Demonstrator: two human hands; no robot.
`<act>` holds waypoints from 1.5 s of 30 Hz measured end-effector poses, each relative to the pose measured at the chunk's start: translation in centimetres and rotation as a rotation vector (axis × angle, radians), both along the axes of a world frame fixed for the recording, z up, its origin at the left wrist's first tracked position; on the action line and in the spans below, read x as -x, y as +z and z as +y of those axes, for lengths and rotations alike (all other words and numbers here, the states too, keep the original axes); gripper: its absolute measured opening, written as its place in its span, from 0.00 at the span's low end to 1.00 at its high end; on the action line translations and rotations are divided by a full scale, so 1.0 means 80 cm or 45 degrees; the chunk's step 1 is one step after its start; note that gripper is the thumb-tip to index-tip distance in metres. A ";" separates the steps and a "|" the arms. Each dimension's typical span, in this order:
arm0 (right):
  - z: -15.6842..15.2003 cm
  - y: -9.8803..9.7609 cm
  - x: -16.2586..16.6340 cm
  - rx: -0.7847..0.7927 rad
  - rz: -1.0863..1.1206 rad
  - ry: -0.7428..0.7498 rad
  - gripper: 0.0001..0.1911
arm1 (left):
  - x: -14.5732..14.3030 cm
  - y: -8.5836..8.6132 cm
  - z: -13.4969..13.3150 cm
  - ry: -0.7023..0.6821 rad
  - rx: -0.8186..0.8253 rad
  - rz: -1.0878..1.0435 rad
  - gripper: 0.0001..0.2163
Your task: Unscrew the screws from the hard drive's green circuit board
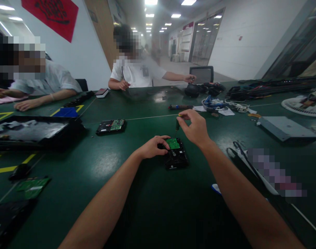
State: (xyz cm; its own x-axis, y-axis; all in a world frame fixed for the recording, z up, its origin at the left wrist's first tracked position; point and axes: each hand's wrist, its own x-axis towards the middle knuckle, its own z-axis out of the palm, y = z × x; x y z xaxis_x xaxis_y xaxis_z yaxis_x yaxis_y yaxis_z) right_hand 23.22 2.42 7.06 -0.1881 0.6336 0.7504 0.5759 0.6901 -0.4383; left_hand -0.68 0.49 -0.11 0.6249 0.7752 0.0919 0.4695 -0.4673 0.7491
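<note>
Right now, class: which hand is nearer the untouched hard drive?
Left. The left hand is at another hard drive, right of the untouched hard drive; the right hand, holding a screwdriver, is farther right.

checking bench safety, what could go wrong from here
The screwdriver held in the right hand might slip and scratch the green circuit board. The left hand lies close by, so a slip could jab it. With only that hand steadying it, the black drive may turn on the tabletop.
</note>
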 end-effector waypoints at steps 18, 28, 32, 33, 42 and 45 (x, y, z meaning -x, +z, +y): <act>0.000 0.001 0.000 -0.034 -0.017 -0.023 0.06 | -0.001 0.000 0.000 -0.011 -0.015 -0.020 0.09; -0.001 0.001 -0.001 -0.032 -0.034 -0.001 0.06 | -0.001 0.001 0.000 -0.014 0.001 -0.015 0.09; 0.000 0.001 -0.002 0.024 0.006 -0.029 0.06 | 0.000 0.001 0.000 -0.007 0.005 -0.005 0.09; 0.000 0.001 -0.002 0.035 0.009 -0.031 0.06 | 0.000 0.001 0.000 -0.005 0.005 0.000 0.09; -0.001 0.001 0.000 -0.035 -0.040 -0.021 0.08 | -0.001 -0.001 0.001 -0.004 0.002 -0.006 0.10; 0.001 -0.001 0.000 0.016 0.015 -0.031 0.08 | -0.001 0.001 0.000 -0.009 -0.002 -0.010 0.10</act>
State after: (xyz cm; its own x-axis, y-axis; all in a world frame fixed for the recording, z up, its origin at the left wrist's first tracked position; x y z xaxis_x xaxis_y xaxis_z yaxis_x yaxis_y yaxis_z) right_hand 23.23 2.53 6.95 -0.1636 0.6474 0.7443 0.5869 0.6703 -0.4541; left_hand -0.63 0.49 -0.05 0.6295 0.7708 0.0977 0.4607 -0.4715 0.7520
